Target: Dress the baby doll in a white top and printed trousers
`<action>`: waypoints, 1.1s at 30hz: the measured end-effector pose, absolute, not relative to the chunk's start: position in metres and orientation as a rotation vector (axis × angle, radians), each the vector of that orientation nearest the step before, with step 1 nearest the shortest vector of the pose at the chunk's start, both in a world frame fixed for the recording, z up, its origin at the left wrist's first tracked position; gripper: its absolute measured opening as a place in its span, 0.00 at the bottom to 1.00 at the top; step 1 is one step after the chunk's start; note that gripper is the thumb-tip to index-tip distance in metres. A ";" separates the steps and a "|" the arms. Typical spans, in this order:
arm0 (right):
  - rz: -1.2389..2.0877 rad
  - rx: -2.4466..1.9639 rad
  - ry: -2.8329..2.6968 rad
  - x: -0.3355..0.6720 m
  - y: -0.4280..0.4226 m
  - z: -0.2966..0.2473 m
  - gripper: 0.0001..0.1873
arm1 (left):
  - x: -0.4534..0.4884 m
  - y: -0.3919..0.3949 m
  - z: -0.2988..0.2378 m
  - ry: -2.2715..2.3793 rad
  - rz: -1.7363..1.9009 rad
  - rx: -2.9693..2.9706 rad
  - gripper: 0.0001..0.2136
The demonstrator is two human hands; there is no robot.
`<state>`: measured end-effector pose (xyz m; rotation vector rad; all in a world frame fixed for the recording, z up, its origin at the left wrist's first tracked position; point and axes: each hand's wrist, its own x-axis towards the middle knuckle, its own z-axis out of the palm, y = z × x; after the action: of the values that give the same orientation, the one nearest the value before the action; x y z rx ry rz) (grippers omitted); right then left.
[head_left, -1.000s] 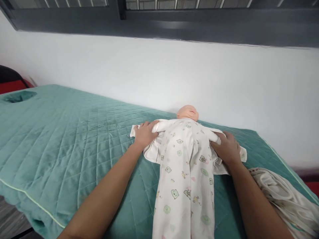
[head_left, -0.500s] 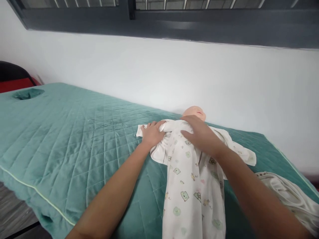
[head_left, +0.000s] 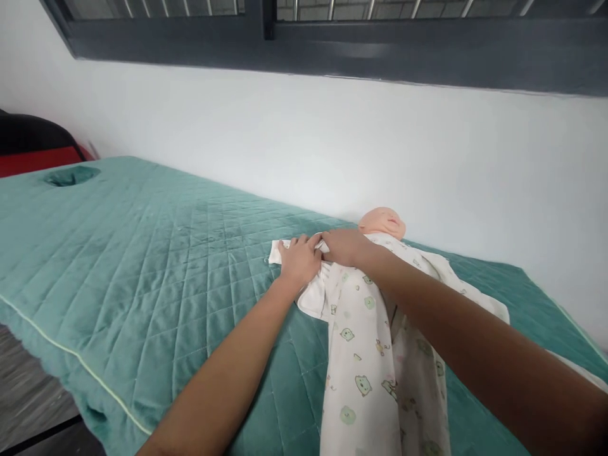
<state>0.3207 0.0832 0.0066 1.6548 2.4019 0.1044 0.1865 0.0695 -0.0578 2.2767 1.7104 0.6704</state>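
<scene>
A baby doll [head_left: 382, 221] lies face up with its head towards the wall. On it is a white baby garment [head_left: 363, 354] printed with green bears, its long lower part trailing towards me. My left hand [head_left: 300, 261] wraps palm down over the sleeve on the doll's left-hand side in the picture; the white cuff [head_left: 275, 251] sticks out beyond my fingers. Right beside it, my right hand [head_left: 344, 246] is closed on the cloth at the upper sleeve, its fingertips partly hidden. My right forearm crosses over the doll's body and hides part of the garment.
A green quilted cover [head_left: 190, 278] spreads over the bed, with a hole [head_left: 72, 176] at the far left. Behind stands a white wall [head_left: 237, 126] under a dark window frame [head_left: 380, 54]. A red and black chair [head_left: 38, 145] is at the left edge.
My right hand has moved left from the doll's chest to the sleeve, next to my left hand, and its fingers have closed. The left hand stays on the sleeve. The view has shifted slightly left.
</scene>
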 end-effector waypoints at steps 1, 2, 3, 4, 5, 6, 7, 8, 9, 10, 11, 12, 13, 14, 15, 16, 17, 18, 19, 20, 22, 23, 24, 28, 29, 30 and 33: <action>0.103 1.657 2.393 0.322 0.082 0.010 0.20 | 0.186 0.069 -0.057 1.697 0.703 2.256 0.22; 0.106 1.659 2.389 0.323 0.081 0.013 0.20 | 0.185 0.069 -0.056 1.683 0.742 2.231 0.22; 0.112 1.658 2.386 0.325 0.079 0.016 0.20 | 0.185 0.069 -0.056 1.668 0.786 2.202 0.22; 0.122 1.655 2.385 0.327 0.077 0.018 0.19 | 0.184 0.069 -0.056 1.658 0.836 2.169 0.22; 0.134 1.649 2.387 0.330 0.075 0.021 0.18 | 0.183 0.070 -0.056 1.653 0.887 2.133 0.21; 0.145 1.639 2.393 0.333 0.072 0.023 0.17 | 0.183 0.070 -0.057 1.653 0.937 2.093 0.20; 0.156 1.627 2.401 0.336 0.070 0.025 0.17 | 0.182 0.071 -0.058 1.656 0.982 2.050 0.19; 0.164 1.619 2.409 0.338 0.068 0.027 0.17 | 0.181 0.073 -0.060 1.659 1.024 2.007 0.19; 0.171 1.614 2.418 0.341 0.066 0.028 0.17 | 0.181 0.074 -0.062 1.661 1.058 1.969 0.18; 0.177 1.617 2.423 0.344 0.064 0.030 0.17 | 0.180 0.075 -0.064 1.660 1.085 1.938 0.18; 0.184 1.626 2.423 0.347 0.062 0.032 0.18 | 0.179 0.077 -0.066 1.654 1.105 1.917 0.18; 0.195 1.636 2.420 0.350 0.060 0.033 0.18 | 0.178 0.079 -0.067 1.644 1.122 1.901 0.18; 0.209 1.646 2.415 0.353 0.058 0.036 0.18 | 0.177 0.081 -0.069 1.637 1.132 1.889 0.18; 0.227 1.656 2.410 0.356 0.056 0.038 0.18 | 0.177 0.082 -0.070 1.636 1.130 1.877 0.18; 0.242 1.666 2.406 0.359 0.054 0.040 0.18 | 0.176 0.084 -0.070 1.641 1.118 1.865 0.19; 0.255 1.679 2.402 0.361 0.051 0.043 0.18 | 0.175 0.086 -0.071 1.649 1.098 1.855 0.19; 0.263 1.693 2.397 0.364 0.049 0.046 0.19 | 0.174 0.087 -0.071 1.658 1.074 1.848 0.19; 0.267 1.710 2.389 0.366 0.047 0.048 0.19 | 0.173 0.088 -0.072 1.664 1.051 1.846 0.19; 0.269 1.727 2.378 0.368 0.045 0.050 0.19 | 0.173 0.089 -0.072 1.666 1.032 1.849 0.19; 0.271 1.743 2.368 0.369 0.043 0.051 0.19 | 0.173 0.089 -0.072 1.664 1.017 1.857 0.18; 0.273 1.771 2.360 0.370 0.042 0.051 0.20 | 0.173 0.088 -0.072 1.658 0.995 1.877 0.18; 0.268 1.784 2.364 0.370 0.043 0.050 0.21 | 0.173 0.087 -0.073 1.667 0.986 1.886 0.18; 0.258 1.798 2.372 0.370 0.044 0.048 0.21 | 0.174 0.086 -0.073 1.690 0.973 1.891 0.17; 0.172 1.832 2.414 0.365 0.054 0.037 0.22 | 0.177 0.081 -0.071 1.855 0.931 1.922 0.17; 0.152 1.825 2.429 0.363 0.056 0.035 0.21 | 0.179 0.080 -0.070 1.889 0.939 1.962 0.18; 0.138 1.813 2.444 0.360 0.059 0.032 0.20 | 0.181 0.078 -0.069 1.907 0.956 2.025 0.19; 0.126 1.792 2.468 0.350 0.063 0.027 0.18 | 0.186 0.073 -0.065 1.831 0.983 2.340 0.21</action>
<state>0.3503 0.0631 0.0268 1.7918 2.4681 0.1257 0.1859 0.0729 -0.0646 2.3399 1.8309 0.9831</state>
